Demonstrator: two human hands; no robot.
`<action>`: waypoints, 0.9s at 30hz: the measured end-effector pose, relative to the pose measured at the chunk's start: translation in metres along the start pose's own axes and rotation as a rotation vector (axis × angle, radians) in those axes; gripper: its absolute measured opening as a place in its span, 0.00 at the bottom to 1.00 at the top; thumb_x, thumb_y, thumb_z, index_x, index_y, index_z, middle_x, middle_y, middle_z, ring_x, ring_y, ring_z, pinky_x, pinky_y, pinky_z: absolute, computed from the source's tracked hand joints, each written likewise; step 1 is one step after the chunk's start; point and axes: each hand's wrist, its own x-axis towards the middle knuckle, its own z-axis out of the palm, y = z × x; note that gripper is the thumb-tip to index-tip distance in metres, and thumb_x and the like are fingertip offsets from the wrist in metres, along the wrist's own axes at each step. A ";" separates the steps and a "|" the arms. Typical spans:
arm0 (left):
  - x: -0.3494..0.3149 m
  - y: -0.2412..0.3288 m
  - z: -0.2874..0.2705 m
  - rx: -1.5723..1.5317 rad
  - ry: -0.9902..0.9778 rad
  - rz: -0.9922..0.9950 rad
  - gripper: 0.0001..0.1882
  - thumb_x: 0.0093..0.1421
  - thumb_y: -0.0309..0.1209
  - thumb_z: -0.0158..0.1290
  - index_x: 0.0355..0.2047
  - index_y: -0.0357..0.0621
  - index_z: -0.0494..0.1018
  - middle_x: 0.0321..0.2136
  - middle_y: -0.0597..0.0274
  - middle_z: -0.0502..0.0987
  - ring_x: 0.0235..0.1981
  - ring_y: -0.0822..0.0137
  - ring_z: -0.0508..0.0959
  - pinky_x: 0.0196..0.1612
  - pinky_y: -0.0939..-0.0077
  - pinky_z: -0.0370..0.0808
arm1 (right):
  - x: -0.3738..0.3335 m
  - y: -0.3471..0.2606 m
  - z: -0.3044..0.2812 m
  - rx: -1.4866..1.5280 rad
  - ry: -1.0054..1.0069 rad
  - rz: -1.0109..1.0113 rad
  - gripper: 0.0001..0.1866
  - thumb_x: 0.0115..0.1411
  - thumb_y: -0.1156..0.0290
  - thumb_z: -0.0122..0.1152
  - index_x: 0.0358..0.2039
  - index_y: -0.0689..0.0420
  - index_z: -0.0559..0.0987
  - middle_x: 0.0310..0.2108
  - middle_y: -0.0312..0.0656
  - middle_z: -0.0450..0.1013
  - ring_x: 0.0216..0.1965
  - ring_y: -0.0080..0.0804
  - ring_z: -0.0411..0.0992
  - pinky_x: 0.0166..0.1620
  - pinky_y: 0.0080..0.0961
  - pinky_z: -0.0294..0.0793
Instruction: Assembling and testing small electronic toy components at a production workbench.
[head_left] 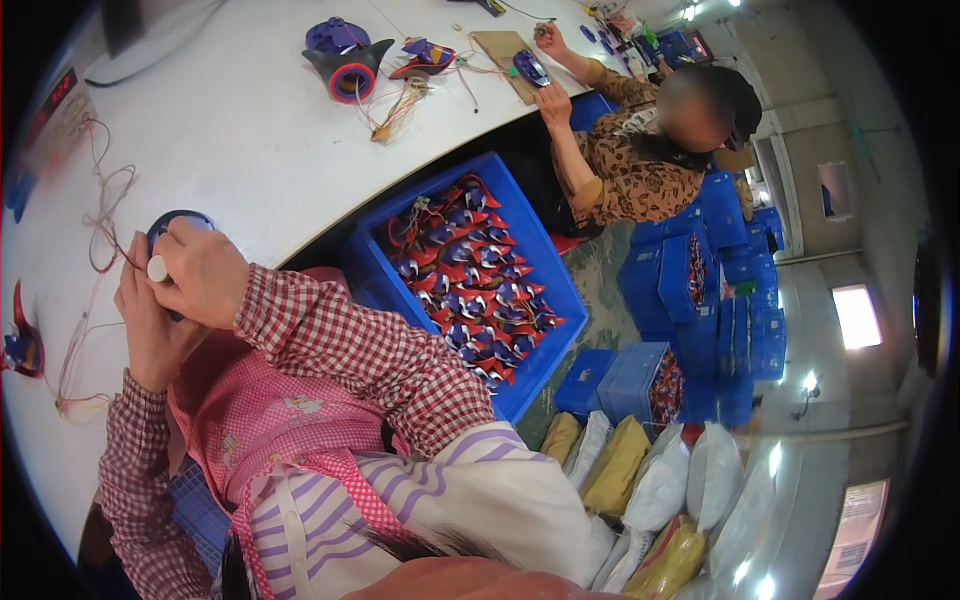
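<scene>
Both of my hands are closed together over the table's near edge at the left. My left hand grips a dark blue rounded plastic part from below; much of it is hidden by fingers. My right hand lies over it, fingers curled round a small white round-ended piece, whose other end I cannot see. Thin dark red wires run across the table up to my hands. Left of them lies a red and blue plastic assembly with thin wires.
Farther along the white table sit a black-and-red assembly and another wired assembly. A blue crate of red-and-blue assemblies stands right of me. Beyond it a co-worker handles a blue part. Stacked crates and sacks line the floor.
</scene>
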 end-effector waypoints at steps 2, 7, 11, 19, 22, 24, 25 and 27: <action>0.001 -0.002 0.001 -0.013 0.004 0.019 0.54 0.43 0.42 0.67 0.64 0.36 0.50 0.63 0.43 0.54 0.64 0.45 0.55 0.63 0.53 0.51 | 0.000 0.000 0.003 0.001 0.021 0.006 0.15 0.49 0.64 0.63 0.28 0.64 0.74 0.29 0.50 0.69 0.32 0.45 0.71 0.34 0.36 0.74; 0.005 -0.007 0.002 -0.061 -0.001 0.035 0.54 0.43 0.42 0.67 0.65 0.36 0.49 0.62 0.43 0.55 0.62 0.46 0.57 0.62 0.54 0.53 | -0.004 0.000 0.009 -0.033 -0.041 0.010 0.14 0.45 0.65 0.62 0.25 0.64 0.76 0.29 0.47 0.70 0.37 0.42 0.68 0.37 0.35 0.73; 0.006 -0.007 0.001 -0.138 0.005 0.002 0.52 0.45 0.41 0.66 0.64 0.35 0.50 0.61 0.43 0.57 0.62 0.46 0.58 0.62 0.55 0.55 | -0.013 -0.005 0.009 -0.033 0.040 -0.073 0.14 0.41 0.67 0.65 0.26 0.62 0.74 0.29 0.46 0.68 0.34 0.42 0.69 0.36 0.35 0.73; 0.010 0.002 -0.001 -0.137 0.015 -0.053 0.52 0.39 0.37 0.65 0.63 0.35 0.53 0.56 0.44 0.61 0.56 0.45 0.64 0.59 0.56 0.60 | -0.001 0.011 -0.034 0.035 0.343 -0.104 0.12 0.43 0.73 0.66 0.29 0.59 0.73 0.30 0.47 0.67 0.30 0.46 0.70 0.32 0.37 0.72; 0.009 0.006 -0.004 -0.094 0.025 -0.080 0.51 0.38 0.35 0.63 0.63 0.36 0.53 0.56 0.45 0.62 0.56 0.45 0.65 0.59 0.57 0.61 | 0.014 0.045 -0.052 -0.026 0.306 0.086 0.12 0.45 0.73 0.65 0.30 0.61 0.74 0.31 0.50 0.68 0.32 0.49 0.72 0.35 0.37 0.73; 0.011 0.007 -0.005 -0.130 0.026 -0.086 0.51 0.38 0.34 0.63 0.63 0.35 0.54 0.56 0.44 0.63 0.56 0.46 0.65 0.59 0.57 0.61 | 0.021 0.065 -0.054 -0.013 0.277 0.268 0.12 0.46 0.70 0.65 0.30 0.63 0.75 0.32 0.52 0.70 0.33 0.51 0.73 0.37 0.39 0.74; 0.011 0.007 -0.006 -0.182 0.019 -0.092 0.50 0.39 0.33 0.63 0.63 0.35 0.54 0.56 0.44 0.63 0.56 0.46 0.65 0.60 0.58 0.61 | 0.024 0.073 -0.053 -0.025 0.284 0.270 0.13 0.47 0.69 0.65 0.30 0.63 0.75 0.33 0.53 0.70 0.34 0.51 0.73 0.38 0.39 0.74; 0.012 0.008 -0.006 -0.237 0.001 -0.074 0.49 0.40 0.32 0.63 0.63 0.35 0.55 0.55 0.44 0.64 0.56 0.46 0.65 0.60 0.59 0.61 | 0.024 0.086 -0.049 -0.066 0.266 0.376 0.15 0.48 0.66 0.64 0.30 0.65 0.76 0.34 0.54 0.71 0.35 0.53 0.73 0.40 0.41 0.74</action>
